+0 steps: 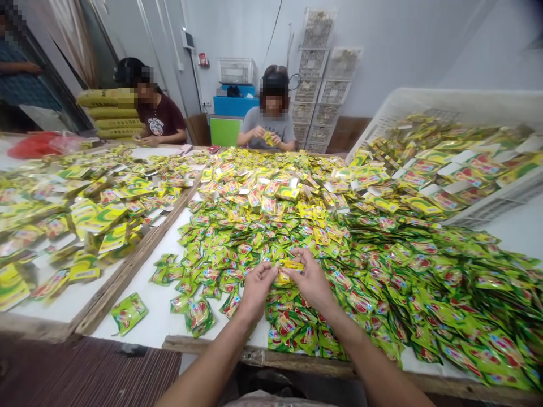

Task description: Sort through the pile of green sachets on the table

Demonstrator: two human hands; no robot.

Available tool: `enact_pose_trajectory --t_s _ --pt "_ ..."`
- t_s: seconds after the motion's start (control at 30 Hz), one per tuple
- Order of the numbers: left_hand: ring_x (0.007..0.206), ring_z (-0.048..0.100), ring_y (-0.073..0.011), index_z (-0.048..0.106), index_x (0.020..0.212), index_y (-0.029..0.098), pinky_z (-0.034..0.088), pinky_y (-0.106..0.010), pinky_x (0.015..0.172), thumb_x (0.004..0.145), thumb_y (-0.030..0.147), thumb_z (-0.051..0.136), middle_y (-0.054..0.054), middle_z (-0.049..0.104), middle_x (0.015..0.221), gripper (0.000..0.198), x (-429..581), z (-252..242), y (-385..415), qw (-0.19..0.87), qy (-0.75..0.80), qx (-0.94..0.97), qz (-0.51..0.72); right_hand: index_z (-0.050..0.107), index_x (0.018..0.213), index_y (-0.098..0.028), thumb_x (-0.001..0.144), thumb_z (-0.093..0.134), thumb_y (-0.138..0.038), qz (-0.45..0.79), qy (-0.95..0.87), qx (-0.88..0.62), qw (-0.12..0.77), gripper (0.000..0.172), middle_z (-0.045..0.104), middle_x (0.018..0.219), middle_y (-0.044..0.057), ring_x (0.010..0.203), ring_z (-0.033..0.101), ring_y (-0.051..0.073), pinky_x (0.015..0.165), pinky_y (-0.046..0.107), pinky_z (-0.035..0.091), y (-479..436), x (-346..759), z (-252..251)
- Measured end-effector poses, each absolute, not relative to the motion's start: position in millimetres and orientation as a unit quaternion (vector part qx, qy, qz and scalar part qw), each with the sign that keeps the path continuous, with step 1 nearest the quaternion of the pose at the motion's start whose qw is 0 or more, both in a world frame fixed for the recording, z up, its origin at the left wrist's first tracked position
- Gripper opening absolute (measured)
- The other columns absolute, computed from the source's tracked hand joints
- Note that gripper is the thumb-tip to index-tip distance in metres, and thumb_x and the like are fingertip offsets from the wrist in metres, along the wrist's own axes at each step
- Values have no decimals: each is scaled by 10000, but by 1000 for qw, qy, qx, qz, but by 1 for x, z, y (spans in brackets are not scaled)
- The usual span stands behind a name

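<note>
My left hand [257, 289] and my right hand [311, 278] meet just above the near edge of a white table [159, 308]. Together they pinch a small yellow sachet [289, 265] between their fingertips, both hands closed on it. Below and all around them lies a wide heap of green and yellow sachets [373, 271] that covers most of the tabletop. A few loose green sachets [128, 311] lie apart at the near left.
A white plastic crate [466, 107] full of sachets stands at the right. A second table [63, 305] at the left carries more packets. Two people sit at the far side, one holding a sachet [267, 137]. Stacked crates [316, 73] and yellow sacks [108, 110] line the back.
</note>
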State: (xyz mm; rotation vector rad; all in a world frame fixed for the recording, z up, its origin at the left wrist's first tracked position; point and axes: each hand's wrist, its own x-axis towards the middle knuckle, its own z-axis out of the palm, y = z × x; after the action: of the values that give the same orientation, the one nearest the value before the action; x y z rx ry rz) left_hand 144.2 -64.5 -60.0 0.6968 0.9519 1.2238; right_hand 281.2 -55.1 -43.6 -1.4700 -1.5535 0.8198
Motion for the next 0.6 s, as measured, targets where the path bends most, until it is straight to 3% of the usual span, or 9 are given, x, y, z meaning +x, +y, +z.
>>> enact_pose_trajectory --t_s 0.1,0.2,0.3,0.47,0.6 --pt "586 556 -96 585 746 148 432 -206 611 551 347 787 13 611 637 343 145 -61 -62 655 410 299 560 491 1043 -219 726 569 -289 326 -616 -582 419 334 594 874 32 783 579 200 731 338 457 -56 274 -47" --pt "553 534 -85 563 685 145 420 -197 577 515 334 803 32 577 595 349 143 -64 -57 637 432 290 570 445 1068 -228 741 564 -345 431 -563 -530 465 367 586 965 57 876 588 204 766 344 479 -55 272 -51" --pt "586 548 -93 551 690 148 429 -203 598 529 337 794 29 584 617 348 142 -65 -54 619 442 284 585 388 1124 -230 692 626 -361 471 -526 -525 476 510 562 944 49 808 598 190 722 335 502 -54 274 -54" --pt "705 609 -134 596 779 146 465 -251 725 590 302 762 -8 643 710 295 144 -58 -53 619 425 313 582 444 1173 -215 745 564 -297 301 -609 -574 457 452 554 923 63 701 562 174 731 368 479 -53 276 -53" --pt "682 628 -151 603 776 150 471 -265 704 550 272 783 -13 662 690 313 141 -55 -48 649 415 290 568 440 1153 -215 650 684 -361 414 -535 -552 488 578 565 924 51 713 582 175 678 335 508 -45 277 -52"
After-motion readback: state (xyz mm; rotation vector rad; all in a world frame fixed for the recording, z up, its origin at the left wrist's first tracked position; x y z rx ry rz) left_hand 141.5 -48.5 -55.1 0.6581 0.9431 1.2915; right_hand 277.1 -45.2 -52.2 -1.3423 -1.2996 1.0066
